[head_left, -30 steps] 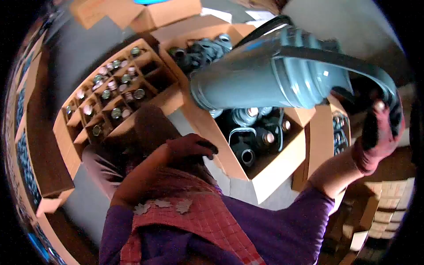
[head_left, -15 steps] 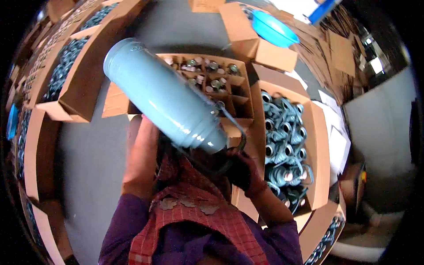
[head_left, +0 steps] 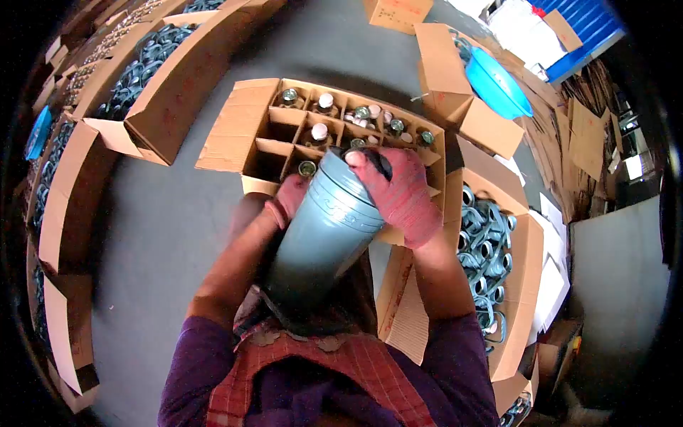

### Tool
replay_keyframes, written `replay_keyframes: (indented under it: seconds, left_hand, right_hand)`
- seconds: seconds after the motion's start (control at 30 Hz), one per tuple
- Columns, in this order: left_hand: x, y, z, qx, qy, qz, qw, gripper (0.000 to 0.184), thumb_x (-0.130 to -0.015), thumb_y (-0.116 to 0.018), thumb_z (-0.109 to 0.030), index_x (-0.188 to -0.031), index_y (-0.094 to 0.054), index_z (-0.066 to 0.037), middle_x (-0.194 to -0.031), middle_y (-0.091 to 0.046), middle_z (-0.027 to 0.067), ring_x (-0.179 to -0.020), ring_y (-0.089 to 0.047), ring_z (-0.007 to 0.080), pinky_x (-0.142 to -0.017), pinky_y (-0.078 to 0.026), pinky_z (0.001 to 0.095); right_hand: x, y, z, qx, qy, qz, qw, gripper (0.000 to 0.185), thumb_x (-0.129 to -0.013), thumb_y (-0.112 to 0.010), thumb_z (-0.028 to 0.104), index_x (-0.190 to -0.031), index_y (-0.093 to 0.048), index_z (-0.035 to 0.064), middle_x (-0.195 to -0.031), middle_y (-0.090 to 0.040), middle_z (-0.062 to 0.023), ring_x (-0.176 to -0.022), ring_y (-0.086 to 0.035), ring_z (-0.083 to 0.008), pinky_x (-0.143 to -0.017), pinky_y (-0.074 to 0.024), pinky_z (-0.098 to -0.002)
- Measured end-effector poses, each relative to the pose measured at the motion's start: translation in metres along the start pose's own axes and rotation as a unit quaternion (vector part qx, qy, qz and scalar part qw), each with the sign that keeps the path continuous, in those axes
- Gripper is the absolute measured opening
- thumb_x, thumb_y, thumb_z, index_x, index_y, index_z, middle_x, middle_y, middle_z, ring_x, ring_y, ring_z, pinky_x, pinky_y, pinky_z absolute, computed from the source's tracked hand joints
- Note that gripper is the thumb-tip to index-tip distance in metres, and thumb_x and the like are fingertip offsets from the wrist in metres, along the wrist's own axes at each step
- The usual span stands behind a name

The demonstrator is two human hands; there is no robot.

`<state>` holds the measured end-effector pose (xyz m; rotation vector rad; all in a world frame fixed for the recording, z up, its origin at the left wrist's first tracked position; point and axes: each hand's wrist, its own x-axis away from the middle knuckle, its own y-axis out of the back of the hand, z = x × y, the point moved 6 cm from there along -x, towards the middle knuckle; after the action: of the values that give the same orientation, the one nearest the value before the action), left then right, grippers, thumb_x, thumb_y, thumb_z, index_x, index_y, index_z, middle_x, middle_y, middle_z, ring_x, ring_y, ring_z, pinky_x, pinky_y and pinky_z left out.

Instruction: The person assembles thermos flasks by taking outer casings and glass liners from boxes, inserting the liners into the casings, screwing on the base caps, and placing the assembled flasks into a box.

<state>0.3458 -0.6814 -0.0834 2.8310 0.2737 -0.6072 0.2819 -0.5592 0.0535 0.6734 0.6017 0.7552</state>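
A blue-grey thermos flask casing [head_left: 324,235] stands tilted close to my body, its end with the embossed ring and mark facing up and away. My left hand [head_left: 290,199], in a pinkish-red glove, is closed against the casing's left side, with most of its fingers hidden behind it. My right hand [head_left: 402,192], gloved alike, is wrapped over the upper end, thumb across the rim. Something dark shows under that hand, and I cannot make out what it is. The casing's lower end lies in shadow near my lap.
A divided carton [head_left: 256,99] with glass bottles and white-topped pieces stands just beyond the casing. On the right, a carton [head_left: 523,285] holds several blue-grey flask tops with straps. A blue basin [head_left: 498,84] rests on a box behind. More filled cartons [head_left: 171,107] line the left.
The casing has swung from lying slantwise, ringed end at upper left, to a steeper tilt with that end in front of me. My right hand has moved from its narrow end to the ringed end.
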Motion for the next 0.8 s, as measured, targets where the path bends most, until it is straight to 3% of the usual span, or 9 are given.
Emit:
replay_keyframes:
  seconds: [0.1,0.17,0.2,0.23,0.4,0.5,0.6,0.73,0.8]
  left_hand:
    - [-0.030,0.037,0.028,0.256,0.071,-0.023,0.964,0.053,-0.095,-0.036,-0.044,-0.124,-0.048,-0.001,-0.121,-0.055,0.0131,-0.108,-0.054,0.0242,-0.096,-0.041,0.0356]
    - [-0.055,0.034,0.020,0.606,0.149,-0.037,0.781,0.060,-0.095,-0.032,-0.050,-0.125,-0.047,-0.001,-0.121,-0.055,0.0142,-0.106,-0.055,0.0254,-0.095,-0.042,0.0366]
    - [-0.061,0.033,0.005,0.619,0.134,-0.060,0.772,0.070,-0.092,-0.028,-0.058,-0.127,-0.046,0.000,-0.121,-0.055,0.0157,-0.105,-0.056,0.0267,-0.094,-0.043,0.0376]
    - [-0.056,0.034,-0.004,0.638,0.130,-0.026,0.759,0.075,-0.090,-0.028,-0.062,-0.129,-0.044,0.000,-0.123,-0.054,0.0162,-0.110,-0.052,0.0289,-0.098,-0.039,0.0392]
    - [-0.018,0.108,-0.075,0.452,-0.094,-0.050,0.886,0.066,-0.082,-0.052,-0.055,-0.121,-0.051,-0.001,-0.134,-0.041,0.0191,-0.125,-0.040,0.0306,-0.107,-0.026,0.0435]
    - [-0.003,0.146,-0.061,0.240,-0.030,-0.121,0.963,0.052,-0.076,-0.065,-0.045,-0.111,-0.056,-0.008,-0.129,-0.046,0.0209,-0.118,-0.046,0.0362,-0.099,-0.032,0.0533]
    - [-0.008,0.142,-0.084,0.126,-0.105,0.049,0.985,0.045,-0.082,-0.055,-0.044,-0.105,-0.057,-0.005,-0.105,-0.057,0.0215,-0.100,-0.053,0.0360,-0.088,-0.040,0.0517]
    - [-0.008,0.141,-0.146,-0.219,-0.109,0.010,0.970,0.038,-0.079,-0.062,-0.041,-0.093,-0.063,-0.005,-0.085,-0.064,0.0167,-0.082,-0.061,0.0327,-0.077,-0.048,0.0425]
    - [0.005,0.138,-0.172,-0.471,-0.093,-0.066,0.875,0.033,-0.086,-0.057,-0.028,-0.105,-0.062,-0.002,-0.088,-0.064,0.0114,-0.083,-0.061,0.0257,-0.077,-0.049,0.0345]
  right_hand:
    - [-0.016,-0.013,0.033,0.026,0.185,-0.050,0.981,0.037,-0.076,-0.064,0.042,-0.086,-0.068,0.0073,-0.075,-0.064,-0.0154,-0.074,-0.062,-0.0324,-0.070,-0.0482,-0.0410]
    - [-0.021,-0.014,0.046,0.014,0.319,-0.102,0.942,0.034,-0.078,-0.062,0.037,-0.092,-0.067,0.0061,-0.084,-0.065,-0.0148,-0.083,-0.061,-0.0315,-0.074,-0.0453,-0.0396]
    - [-0.040,-0.029,0.036,-0.090,0.091,0.170,0.977,0.048,-0.074,-0.063,0.045,-0.101,-0.065,0.0054,-0.101,-0.063,-0.0141,-0.097,-0.058,-0.0332,-0.086,-0.0424,-0.0417]
    - [-0.045,-0.024,0.034,-0.093,0.129,0.134,0.978,0.054,-0.075,-0.060,0.050,-0.104,-0.064,0.0044,-0.106,-0.062,-0.0145,-0.101,-0.056,-0.0335,-0.089,-0.0407,-0.0415]
    - [-0.057,-0.056,-0.056,-0.105,0.187,-0.007,0.977,0.063,-0.087,-0.033,0.056,-0.119,-0.056,0.0074,-0.119,-0.056,-0.0182,-0.115,-0.049,-0.0347,-0.099,-0.0354,-0.0421]
    - [-0.066,-0.070,-0.056,-0.106,0.127,-0.004,0.986,0.047,-0.089,-0.046,0.042,-0.120,-0.055,0.0083,-0.106,-0.062,-0.0163,-0.104,-0.056,-0.0340,-0.091,-0.0427,-0.0417]
    - [-0.085,-0.076,-0.036,-0.335,0.041,0.063,0.939,0.052,-0.080,-0.061,0.043,-0.115,-0.058,0.0043,-0.095,-0.066,-0.0144,-0.087,-0.064,-0.0302,-0.083,-0.0483,-0.0378]
    - [-0.090,-0.105,-0.081,0.011,0.034,-0.038,0.999,0.033,-0.078,-0.065,0.033,-0.099,-0.064,0.0074,-0.086,-0.065,-0.0106,-0.075,-0.062,-0.0247,-0.073,-0.0484,-0.0345]
    - [-0.083,-0.159,-0.121,0.223,0.003,0.136,0.965,0.037,-0.079,-0.061,0.040,-0.093,-0.066,0.0062,-0.087,-0.065,-0.0128,-0.093,-0.059,-0.0313,-0.084,-0.0453,-0.0420]
